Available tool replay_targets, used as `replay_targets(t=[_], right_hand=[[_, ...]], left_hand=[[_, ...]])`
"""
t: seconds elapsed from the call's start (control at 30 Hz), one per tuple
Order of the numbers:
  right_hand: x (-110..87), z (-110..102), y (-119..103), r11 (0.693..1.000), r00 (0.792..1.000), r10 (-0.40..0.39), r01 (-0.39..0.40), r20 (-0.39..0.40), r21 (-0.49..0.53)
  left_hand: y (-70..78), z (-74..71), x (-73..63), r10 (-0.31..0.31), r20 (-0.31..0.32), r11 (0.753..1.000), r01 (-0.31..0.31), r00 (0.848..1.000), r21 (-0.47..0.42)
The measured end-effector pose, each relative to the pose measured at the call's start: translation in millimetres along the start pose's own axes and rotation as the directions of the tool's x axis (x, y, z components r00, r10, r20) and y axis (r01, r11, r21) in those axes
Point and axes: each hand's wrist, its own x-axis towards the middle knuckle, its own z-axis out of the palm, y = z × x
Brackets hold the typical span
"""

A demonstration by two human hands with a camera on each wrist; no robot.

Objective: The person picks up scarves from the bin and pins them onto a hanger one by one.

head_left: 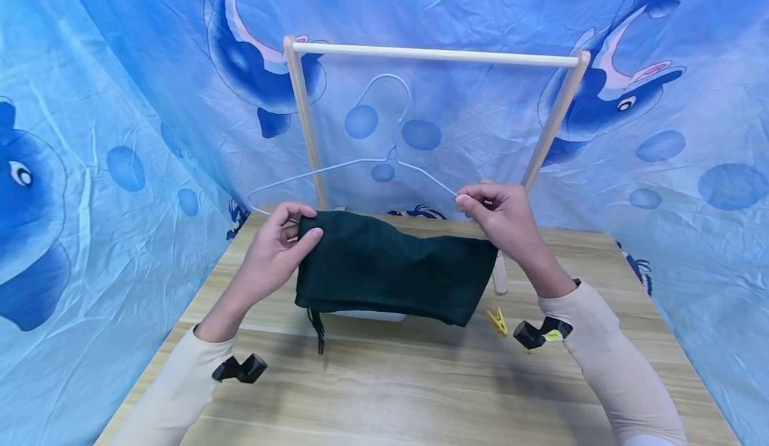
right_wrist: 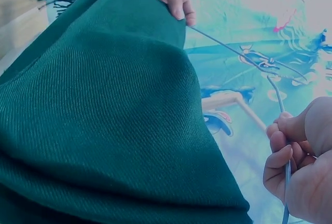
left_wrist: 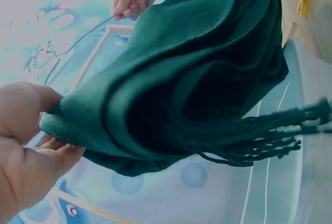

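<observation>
A dark green scarf point(head_left: 390, 266) with a tasselled end hangs folded over the lower bar of a pale wire hanger point(head_left: 354, 162). My left hand point(head_left: 279, 249) pinches the scarf's upper left corner, close to the hanger's left end. In the left wrist view the scarf's fringe point(left_wrist: 259, 138) dangles below its folds. My right hand point(head_left: 498, 215) grips the hanger's right shoulder; in the right wrist view its fingers point(right_wrist: 280, 154) curl round the wire. The hanger's hook points upward. Its lower bar is mostly hidden by the cloth.
A wooden rack with a white rail point(head_left: 432, 53) stands behind the hanger. Under the scarf, a pale container point(head_left: 369, 315) is mostly covered from the head view. Yellow clothespins point(head_left: 497, 322) lie on the wooden table point(head_left: 372, 392) at right. Blue dolphin-print cloth point(head_left: 150, 45) surrounds the table.
</observation>
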Motion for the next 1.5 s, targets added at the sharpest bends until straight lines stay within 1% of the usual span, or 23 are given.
replay_targets(t=[0.07, 0.13, 0.23, 0.33, 0.43, 0.57, 0.67, 0.8, 0.9, 0.97, 1.07, 1.17, 1.2, 1.23, 1.3, 1.4, 1.5], right_hand=[[0.6, -0.8, -1.0, 1.0, 1.0, 0.006, -0.006, -0.009, -0.002], [1.4, -1.6, -1.9, 1.0, 1.0, 0.006, -0.006, -0.016, -0.007], [2.7, -2.5, -2.9, 1.0, 1.0, -0.001, 0.001, -0.015, -0.021], [3.6, -2.9, -2.9, 1.0, 1.0, -0.006, 0.006, -0.004, -0.028], [4.4, -3.6, -3.0, 1.0, 1.0, -0.009, 0.008, -0.003, -0.024], [5.8, -5.3, -5.0, 0.998, 0.999, -0.038, 0.037, -0.012, -0.043], [6.9, -6.1, -7.3, 0.997, 0.998, -0.06, 0.059, -0.023, -0.059], [7.8, -5.7, -10.0, 0.997, 0.997, -0.068, 0.066, -0.035, -0.047], [7.6, -5.1, -11.4, 0.997, 0.997, -0.068, 0.067, -0.031, -0.047], [7.5, -4.8, -11.9, 0.997, 0.997, -0.067, 0.066, -0.024, -0.049], [7.3, -4.4, -12.0, 0.997, 0.998, -0.063, 0.061, -0.022, -0.056], [7.1, -4.0, -12.6, 0.996, 0.997, -0.069, 0.067, -0.022, -0.062], [7.0, -3.9, -12.6, 0.995, 0.997, -0.07, 0.069, -0.02, -0.066], [6.9, -4.0, -12.4, 0.995, 0.997, -0.071, 0.07, -0.02, -0.07], [6.5, -4.4, -12.0, 0.995, 0.997, -0.069, 0.067, -0.024, -0.077], [5.8, -5.5, -11.2, 0.996, 0.998, -0.048, 0.045, -0.036, -0.075], [4.5, -7.2, -11.7, 0.997, 0.998, -0.028, 0.025, -0.053, -0.071]], left_hand=[[-3.4, -2.5, -1.4, -0.008, -0.029, 1.0, 0.007, 1.0, -0.027], [-6.2, -5.1, -2.4, 0.0, -0.053, 0.999, -0.002, 0.999, -0.038], [-9.0, -9.1, -2.5, 0.038, -0.098, 0.999, -0.04, 0.994, -0.018], [-10.4, -12.5, -2.1, 0.07, -0.15, 0.997, -0.071, 0.986, -0.005], [-11.0, -14.7, -2.8, 0.071, -0.188, 0.997, -0.074, 0.98, -0.011], [-13.3, -14.8, -5.8, 0.034, -0.193, 0.999, -0.041, 0.981, -0.03], [-16.2, -13.2, -9.0, -0.017, -0.187, 0.999, 0.011, 0.982, -0.034], [-19.6, -11.3, -11.7, -0.083, -0.177, 0.997, 0.082, 0.981, -0.014], [-21.0, -10.5, -11.6, -0.104, -0.173, 0.994, 0.11, 0.979, 0.023], [-21.5, -9.5, -10.6, -0.122, -0.176, 0.991, 0.128, 0.977, 0.023], [-21.1, -6.1, -9.4, -0.187, -0.186, 0.981, 0.193, 0.965, 0.018], [-21.0, -0.1, -9.9, -0.286, -0.165, 0.956, 0.293, 0.944, 0.021], [-21.3, 1.8, -10.5, -0.305, -0.157, 0.949, 0.314, 0.939, 0.037], [-21.8, 3.6, -11.2, -0.314, -0.147, 0.945, 0.324, 0.938, 0.05], [-23.3, 7.0, -12.5, -0.316, -0.129, 0.943, 0.326, 0.94, 0.064], [-25.6, 9.4, -14.0, -0.266, -0.13, 0.958, 0.277, 0.955, 0.073], [-27.7, 9.2, -15.2, -0.238, -0.141, 0.967, 0.248, 0.961, 0.064]])
